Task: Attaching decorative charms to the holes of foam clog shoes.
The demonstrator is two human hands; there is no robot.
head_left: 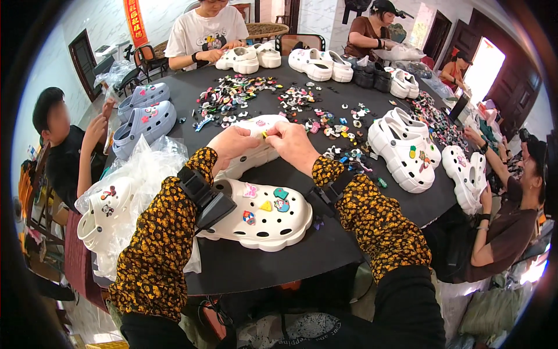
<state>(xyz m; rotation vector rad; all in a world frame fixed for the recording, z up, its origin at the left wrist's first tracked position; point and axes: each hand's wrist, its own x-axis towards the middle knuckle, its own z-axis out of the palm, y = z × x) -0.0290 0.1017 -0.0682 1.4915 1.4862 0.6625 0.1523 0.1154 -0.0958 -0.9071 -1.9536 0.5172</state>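
Over a white clog (pixel 247 164) on the table, my two hands meet. My right hand (pixel 292 146) pinches a small yellow shoe charm (pixel 265 134) at the clog's upper. Closed against the same clog, my left hand (pixel 234 147) has its thumb pointing at the charm; its other fingertips are partly hidden. A pink charm (pixel 261 123) shows on that clog just beyond my fingers. Nearer me lies another white clog (pixel 279 227), bearing a pink butterfly charm (pixel 250 191), a yellow triangular charm (pixel 265 206) and other colourful charms. My left forearm and wrist device cover its heel end.
Loose charms (pixel 232 96) lie in heaps across the black table (pixel 279 273). Clear plastic bags (pixel 145 174) and a white clog (pixel 110 212) are on the left, behind them lilac clogs (pixel 145 125). More white clogs (pixel 401 154) stand right. Several people sit around the table.
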